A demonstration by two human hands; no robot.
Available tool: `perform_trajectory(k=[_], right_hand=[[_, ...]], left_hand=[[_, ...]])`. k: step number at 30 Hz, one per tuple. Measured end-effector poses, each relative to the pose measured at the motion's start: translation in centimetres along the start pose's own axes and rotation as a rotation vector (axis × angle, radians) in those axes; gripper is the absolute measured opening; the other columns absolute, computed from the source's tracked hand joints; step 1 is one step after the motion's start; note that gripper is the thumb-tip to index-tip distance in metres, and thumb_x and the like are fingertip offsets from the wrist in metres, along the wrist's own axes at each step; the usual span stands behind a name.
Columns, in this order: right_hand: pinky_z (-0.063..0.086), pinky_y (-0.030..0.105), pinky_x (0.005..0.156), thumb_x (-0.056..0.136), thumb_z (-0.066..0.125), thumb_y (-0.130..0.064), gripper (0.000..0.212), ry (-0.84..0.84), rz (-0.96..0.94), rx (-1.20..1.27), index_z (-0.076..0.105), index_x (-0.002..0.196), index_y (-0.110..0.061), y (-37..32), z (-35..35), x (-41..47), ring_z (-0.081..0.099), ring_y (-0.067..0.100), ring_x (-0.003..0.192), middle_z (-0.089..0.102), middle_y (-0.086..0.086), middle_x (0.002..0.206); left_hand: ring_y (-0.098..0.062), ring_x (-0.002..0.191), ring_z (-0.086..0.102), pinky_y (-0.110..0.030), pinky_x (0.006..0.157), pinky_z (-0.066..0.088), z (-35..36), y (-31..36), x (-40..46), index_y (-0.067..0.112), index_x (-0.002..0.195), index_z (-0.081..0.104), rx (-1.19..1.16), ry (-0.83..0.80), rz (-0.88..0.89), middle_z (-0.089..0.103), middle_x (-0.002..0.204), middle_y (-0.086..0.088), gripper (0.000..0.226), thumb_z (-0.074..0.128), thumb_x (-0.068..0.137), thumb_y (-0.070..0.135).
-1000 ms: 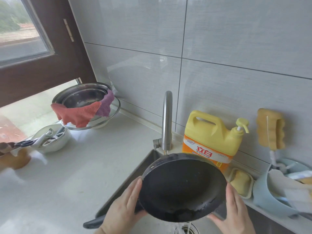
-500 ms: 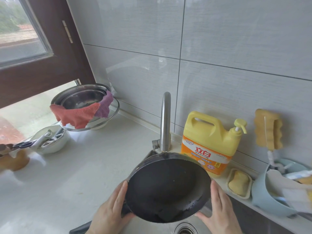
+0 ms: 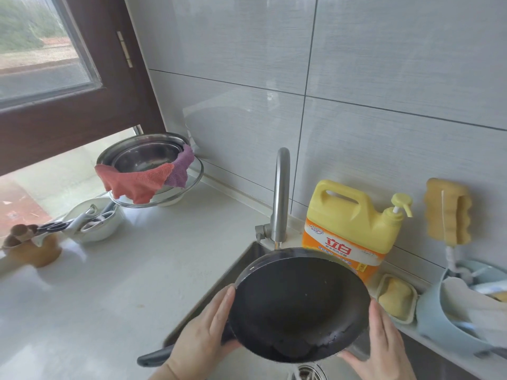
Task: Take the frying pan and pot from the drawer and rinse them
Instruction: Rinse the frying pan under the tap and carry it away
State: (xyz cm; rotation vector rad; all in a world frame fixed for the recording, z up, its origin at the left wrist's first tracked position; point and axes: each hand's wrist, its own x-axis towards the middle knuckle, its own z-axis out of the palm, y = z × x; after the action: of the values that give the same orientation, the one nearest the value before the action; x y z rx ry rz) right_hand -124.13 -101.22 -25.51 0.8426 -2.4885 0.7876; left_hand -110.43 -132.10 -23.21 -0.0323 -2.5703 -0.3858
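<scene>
A black frying pan (image 3: 297, 307) hangs tilted over the sink (image 3: 247, 259), its inside facing me and its dark handle (image 3: 153, 357) pointing down-left. My left hand (image 3: 203, 341) holds the pan's left rim, fingers straight along the edge and thumb under it. On the right rim rests my right hand (image 3: 384, 344), its fingers straight against the edge. The tap (image 3: 279, 198) stands just behind the pan; I see no water running from it. No pot is in view.
A yellow detergent jug (image 3: 354, 226) stands behind the sink, with a soap dish (image 3: 396, 300), a light blue basket (image 3: 450, 319) and a hanging sponge (image 3: 447, 212) to its right. On the left counter sit steel bowls under cloths (image 3: 148, 171), a white bowl with scissors (image 3: 93, 223) and a brown holder (image 3: 33, 250).
The pan and both hands shifted left, then came back slightly right, staying tilted over the sink. Water seen draining below the pan a second ago is gone.
</scene>
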Motion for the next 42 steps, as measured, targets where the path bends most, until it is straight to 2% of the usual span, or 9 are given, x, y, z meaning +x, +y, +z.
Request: perform_trajectory(k=[5,12,19,24,26,28,30,36,42], right_hand=[[0.032,0.026,0.111,0.078,0.044,-0.080,0.104,0.083,0.201,0.009,0.040,0.140,0.004,0.5,-1.9,-1.6,0.050,0.036,0.110,0.058,0.030,0.127],[0.038,0.035,0.109,0.088,0.052,-0.058,0.080,0.400,0.287,-0.031,0.050,0.138,0.004,2.4,-2.5,-3.0,0.060,0.037,0.112,0.060,0.025,0.128],[0.023,0.019,0.115,0.077,0.047,-0.079,0.108,0.156,0.184,-0.034,0.044,0.136,0.011,2.1,-3.2,-2.7,0.044,0.026,0.133,0.050,0.017,0.141],[0.046,0.042,0.089,0.076,0.034,-0.087,0.106,0.105,0.135,-0.098,0.025,0.146,-0.008,1.7,-1.8,-1.9,0.045,0.035,0.111,0.046,0.020,0.133],[0.045,0.040,0.091,0.074,0.048,-0.084,0.111,0.106,0.084,-0.096,0.017,0.153,-0.013,1.1,-0.8,-1.4,0.044,0.035,0.113,0.041,0.020,0.133],[0.047,0.040,0.094,0.047,0.086,-0.065,0.144,0.040,0.057,-0.124,0.006,0.157,-0.014,0.8,0.4,-0.9,0.043,0.034,0.114,0.039,0.019,0.134],[0.044,0.038,0.097,0.023,0.095,-0.050,0.168,-0.080,0.046,-0.102,-0.001,0.157,-0.016,0.0,1.4,-0.5,0.042,0.033,0.116,0.038,0.018,0.135],[0.040,0.041,0.100,0.029,0.098,-0.048,0.166,-0.228,-0.060,-0.039,-0.004,0.156,-0.013,-2.8,3.4,1.1,0.041,0.028,0.120,0.037,0.012,0.138],[0.013,0.033,0.116,0.043,0.093,-0.056,0.155,-0.342,-0.092,-0.034,-0.002,0.155,-0.008,-3.9,4.4,2.0,0.043,0.026,0.124,0.042,0.011,0.139]], left_hand=[[-0.017,0.132,0.046,-0.012,0.093,0.044,1.0,2.6,1.8,0.007,0.149,0.020,-0.114,-0.072,0.109,0.038,0.147,-0.011,0.094,0.069,0.081,0.049],[-0.019,0.127,0.050,-0.016,0.088,0.048,1.8,5.7,3.6,0.011,0.156,0.007,-0.161,-0.060,0.204,0.038,0.146,-0.012,0.094,0.059,0.090,0.052],[-0.017,0.130,0.048,-0.013,0.086,0.049,2.0,4.3,2.9,0.013,0.156,0.007,-0.143,-0.073,0.189,0.037,0.147,-0.009,0.105,0.069,0.081,0.053],[-0.017,0.124,0.054,-0.008,0.092,0.042,1.0,2.0,1.5,0.009,0.151,0.019,-0.106,-0.044,0.130,0.038,0.147,-0.009,0.086,0.056,0.090,0.057],[-0.017,0.122,0.052,-0.010,0.093,0.041,0.4,1.1,1.0,0.008,0.147,0.022,-0.068,-0.005,0.119,0.039,0.144,-0.010,0.078,0.045,0.094,0.059],[-0.016,0.116,0.054,-0.015,0.082,0.048,-0.3,0.1,0.5,0.009,0.146,0.024,-0.028,0.013,0.083,0.041,0.141,-0.010,0.077,0.040,0.094,0.063],[-0.015,0.109,0.057,-0.018,0.067,0.052,-0.9,-0.9,-0.3,0.011,0.145,0.025,0.000,0.024,0.026,0.043,0.139,-0.009,0.079,0.039,0.092,0.067],[-0.013,0.092,0.058,-0.022,0.049,0.050,-2.5,-3.0,-2.2,0.023,0.154,0.018,0.000,0.047,-0.090,0.047,0.132,-0.007,0.086,0.037,0.087,0.075],[-0.018,0.094,0.055,-0.025,0.061,0.051,-3.3,-4.2,-3.1,0.023,0.156,0.014,-0.001,0.090,-0.110,0.047,0.128,-0.013,0.093,0.042,0.085,0.076]])
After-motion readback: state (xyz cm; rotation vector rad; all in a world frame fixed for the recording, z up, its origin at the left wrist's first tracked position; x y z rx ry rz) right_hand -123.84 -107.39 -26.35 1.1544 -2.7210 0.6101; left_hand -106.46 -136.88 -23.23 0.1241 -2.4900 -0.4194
